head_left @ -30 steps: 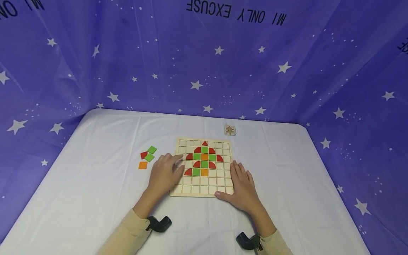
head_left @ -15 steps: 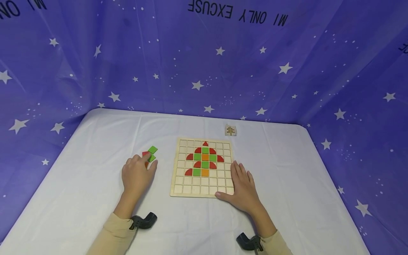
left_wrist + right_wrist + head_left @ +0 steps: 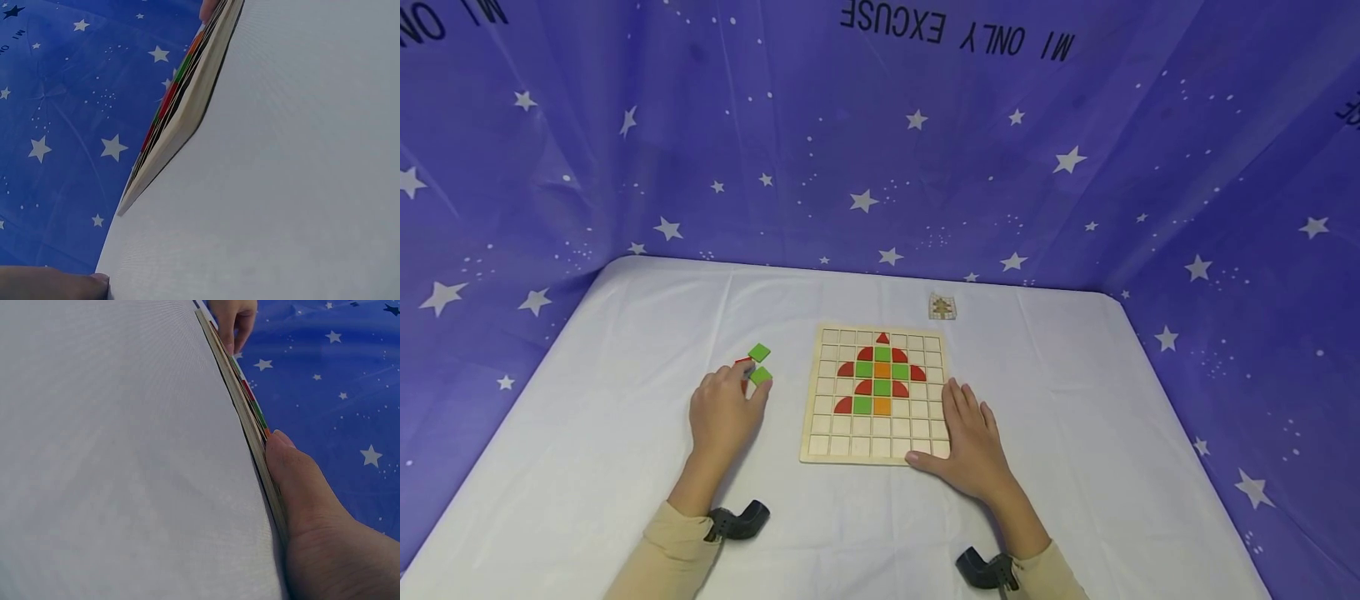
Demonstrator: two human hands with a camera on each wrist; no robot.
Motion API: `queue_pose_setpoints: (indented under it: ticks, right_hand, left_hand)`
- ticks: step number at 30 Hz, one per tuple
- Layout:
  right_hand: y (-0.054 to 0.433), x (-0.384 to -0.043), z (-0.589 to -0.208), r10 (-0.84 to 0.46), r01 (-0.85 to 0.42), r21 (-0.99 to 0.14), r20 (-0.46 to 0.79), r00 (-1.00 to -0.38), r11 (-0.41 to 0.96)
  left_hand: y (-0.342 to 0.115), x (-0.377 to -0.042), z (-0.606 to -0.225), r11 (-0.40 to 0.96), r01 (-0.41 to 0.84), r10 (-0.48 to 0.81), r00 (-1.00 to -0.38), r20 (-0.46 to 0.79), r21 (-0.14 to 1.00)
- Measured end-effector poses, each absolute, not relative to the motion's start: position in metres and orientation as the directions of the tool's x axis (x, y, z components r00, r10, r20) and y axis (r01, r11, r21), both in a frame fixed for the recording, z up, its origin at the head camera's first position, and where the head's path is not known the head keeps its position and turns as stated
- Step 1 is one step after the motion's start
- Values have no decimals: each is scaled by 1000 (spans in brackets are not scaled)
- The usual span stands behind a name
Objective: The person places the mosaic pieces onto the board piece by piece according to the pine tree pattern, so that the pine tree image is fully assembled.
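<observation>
A square wooden grid board [image 3: 842, 447] bears red, green and orange pieces laid in a tree shape. My right hand [image 3: 973, 446] rests at its lower right corner, fingers straight along the side and thumb on the front edge. Left of the board, my left hand [image 3: 722, 412] reaches down over the loose pieces, its thumb tip right at a green square tile [image 3: 762, 376]. A second green square tile [image 3: 759, 352] lies just beyond. Bits of red [image 3: 742, 361] show around the index finger. I cannot tell whether the fingertips pinch a piece.
Behind the board lies a small card [image 3: 942, 307] with a tree pattern on a grid. A white cloth [image 3: 1075, 400] covers the table, and a purple star-printed curtain [image 3: 880, 150] hangs around its back and sides.
My left hand has moved left from the board to the loose pieces, where the nearer green tile has shifted slightly. The right hand stays at the board's corner.
</observation>
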State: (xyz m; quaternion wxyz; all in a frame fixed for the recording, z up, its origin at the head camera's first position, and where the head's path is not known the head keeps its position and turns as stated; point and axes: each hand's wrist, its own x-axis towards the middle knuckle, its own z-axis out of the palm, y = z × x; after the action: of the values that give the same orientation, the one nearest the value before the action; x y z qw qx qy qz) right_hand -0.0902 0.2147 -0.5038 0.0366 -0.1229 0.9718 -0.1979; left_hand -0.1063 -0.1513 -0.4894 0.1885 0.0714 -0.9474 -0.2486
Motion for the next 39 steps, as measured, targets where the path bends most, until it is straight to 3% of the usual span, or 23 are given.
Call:
queue_pose_setpoints:
  ticks: [14,21,32,39]
  right_hand:
    - [215,-90,-501,-256,-226,-396,-25,-966,890]
    - [214,-90,-499,-260,-235,-403,-8,-966,884]
    - [215,-91,-500,-262,-233,-397,-20,-965,888]
    - [215,-90,-500,-267,-237,-385,-26,-963,892]
  left_hand:
    - [-139,-105,-488,849,2,-151,-957,246,528]
    - [-102,-100,-477,829,114,-9,-976,217,547]
    - [-35,-97,-468,778,351,264,-935,236,522]
    - [-12,-99,-470,770,444,368,-896,248,458]
